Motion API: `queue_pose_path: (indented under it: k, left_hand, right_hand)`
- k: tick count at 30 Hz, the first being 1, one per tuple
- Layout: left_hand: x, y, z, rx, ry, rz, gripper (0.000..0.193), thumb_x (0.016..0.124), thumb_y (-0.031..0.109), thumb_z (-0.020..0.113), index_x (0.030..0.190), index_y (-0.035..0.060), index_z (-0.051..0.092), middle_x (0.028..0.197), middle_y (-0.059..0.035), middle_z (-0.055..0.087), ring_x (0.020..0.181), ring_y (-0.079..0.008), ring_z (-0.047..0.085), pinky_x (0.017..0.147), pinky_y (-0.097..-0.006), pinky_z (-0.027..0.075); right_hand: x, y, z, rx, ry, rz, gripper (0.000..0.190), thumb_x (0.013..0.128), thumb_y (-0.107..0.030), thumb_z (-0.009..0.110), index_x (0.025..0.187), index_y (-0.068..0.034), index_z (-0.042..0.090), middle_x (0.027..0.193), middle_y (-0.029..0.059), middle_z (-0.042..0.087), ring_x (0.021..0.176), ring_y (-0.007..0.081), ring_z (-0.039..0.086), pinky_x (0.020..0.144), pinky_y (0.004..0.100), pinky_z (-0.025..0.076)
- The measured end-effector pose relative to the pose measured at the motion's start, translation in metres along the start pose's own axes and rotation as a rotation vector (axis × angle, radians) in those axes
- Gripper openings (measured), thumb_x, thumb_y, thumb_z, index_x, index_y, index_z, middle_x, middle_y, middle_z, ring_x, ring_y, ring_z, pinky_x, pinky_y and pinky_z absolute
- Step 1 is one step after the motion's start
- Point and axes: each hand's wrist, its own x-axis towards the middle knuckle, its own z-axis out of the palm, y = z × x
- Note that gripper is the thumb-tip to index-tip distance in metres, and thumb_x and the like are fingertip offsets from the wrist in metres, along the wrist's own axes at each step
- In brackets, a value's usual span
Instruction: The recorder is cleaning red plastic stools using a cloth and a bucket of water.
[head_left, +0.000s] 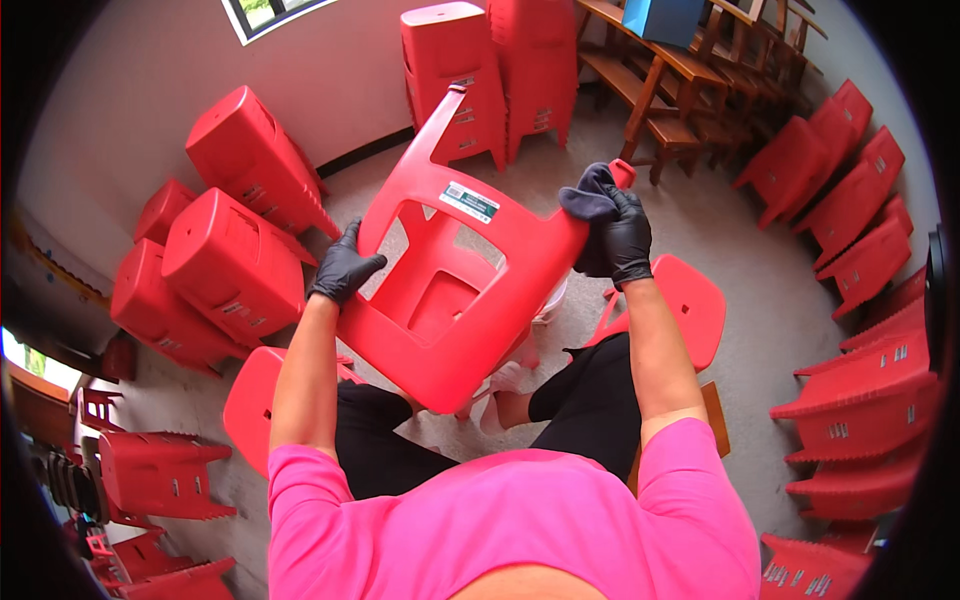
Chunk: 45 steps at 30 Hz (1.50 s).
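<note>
Tilted in front of me is a red plastic stool (457, 330), raised off the floor with its legs pointing up and away. A green and white label (469, 202) with writing sits on its side. My left hand (347, 262), in a black glove, grips the stool's left edge. In my right hand (627, 234), also gloved in black, a dark grey cloth (591, 196) is bunched against a stool leg at the upper right. The palm and some fingers of that hand are hidden.
Red stools stand at my left (251, 390) and right (679, 307). Behind the held stool a white bucket (553, 301) is partly hidden. Stacks of red stools line the left (232, 262), back (456, 82) and right (862, 375). A wooden table (686, 64) with a blue box (664, 21) stands at the back.
</note>
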Motion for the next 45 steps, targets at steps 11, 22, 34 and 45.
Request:
queue_pose_path:
  k: [11,22,34,45]
  left_hand:
    - [-0.019,0.058,-0.046,0.357,0.418,0.319,0.083,0.065,0.025,0.075,0.141,0.0130,0.044,0.125,-0.0164,0.060,0.107,-0.0293,0.063,0.089,-0.0378,0.050]
    - [-0.019,0.084,-0.024,0.543,0.447,0.358,0.090,0.064,0.024,0.078,0.144,0.0165,0.038,0.135,-0.0206,0.041,0.125,-0.0377,0.040,0.102,-0.0500,0.031]
    - [-0.072,0.114,0.031,0.453,0.040,0.333,0.112,0.052,0.049,0.085,0.146,0.0164,0.034,0.101,-0.0152,0.053,0.093,-0.0319,0.055,0.082,-0.0430,0.039]
    - [-0.080,0.085,0.064,0.151,0.117,0.357,0.066,0.066,0.040,0.084,0.116,0.0027,0.061,0.102,-0.0173,0.068,0.090,-0.0291,0.068,0.080,-0.0377,0.053]
  right_hand:
    - [-0.050,-0.013,0.039,0.793,0.087,0.169,0.020,0.096,-0.024,0.060,0.106,-0.008,0.066,0.088,-0.0100,0.055,0.082,0.0047,0.052,0.080,0.0249,0.046]
    - [-0.038,0.044,0.091,0.564,-0.009,0.523,0.045,0.087,-0.021,0.068,0.128,-0.009,0.057,0.105,0.0027,0.066,0.091,0.0115,0.059,0.077,0.0264,0.050]
    - [-0.045,-0.076,0.043,0.280,0.006,-0.313,0.025,0.078,-0.009,0.067,0.102,-0.005,0.066,0.091,0.0088,0.062,0.087,0.0231,0.062,0.077,0.0330,0.049]
    - [-0.086,-0.067,0.054,-0.412,-0.009,-0.813,0.030,0.075,-0.020,0.066,0.105,-0.016,0.070,0.100,0.0056,0.066,0.099,0.0269,0.060,0.089,0.0423,0.045]
